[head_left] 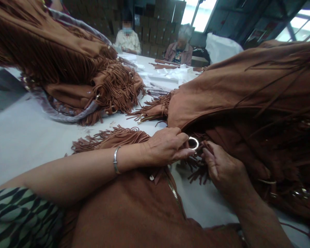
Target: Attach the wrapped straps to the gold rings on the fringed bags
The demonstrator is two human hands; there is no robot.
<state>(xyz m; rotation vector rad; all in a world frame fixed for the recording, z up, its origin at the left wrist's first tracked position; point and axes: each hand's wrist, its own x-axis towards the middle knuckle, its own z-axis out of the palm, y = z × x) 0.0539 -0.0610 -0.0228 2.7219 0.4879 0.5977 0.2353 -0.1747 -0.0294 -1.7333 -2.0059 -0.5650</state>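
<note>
My left hand (167, 146) is closed in a pinch on a shiny metal ring (194, 143), which stands out beyond the fingertips. Close to the ring, my right hand (223, 165) pinches a thin brown leather strip (206, 146); whether the strip passes through the ring I cannot tell. Brown fringe strands (200, 174) hang below the fingers. Under my left forearm lies a brown suede bag (124, 210) with a gold zipper (173, 191) along its edge. Part of its fringe (111, 139) spreads out behind the forearm.
A large brown bag (214, 89) rises at the right, and a pile of fringed bags (67, 48) stands at the left on the white table (28, 144). Loose brown strips (167, 63) lie at the far end. Two people (127, 39) sit there before stacked cartons (152, 29).
</note>
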